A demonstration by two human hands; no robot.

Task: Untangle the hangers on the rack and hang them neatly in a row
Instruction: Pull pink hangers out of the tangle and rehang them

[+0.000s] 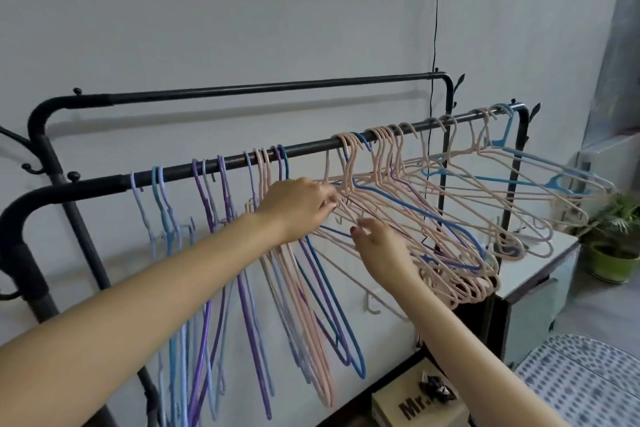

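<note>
Hangers fill the rack's front rail, and nearest the person the right hand [377, 246] reaches up from below, fingers loosely apart, touching the underside of the pink tangle [433, 236]. Just beyond, the left hand [298, 206] pinches a pink wire at the tangle's left edge. That bundle lies rightward from both hands, long axes slanting toward the rail's right end. Purple and blue hangers [207, 253] already hang straight toward the front rail's [304, 149] left end.
</note>
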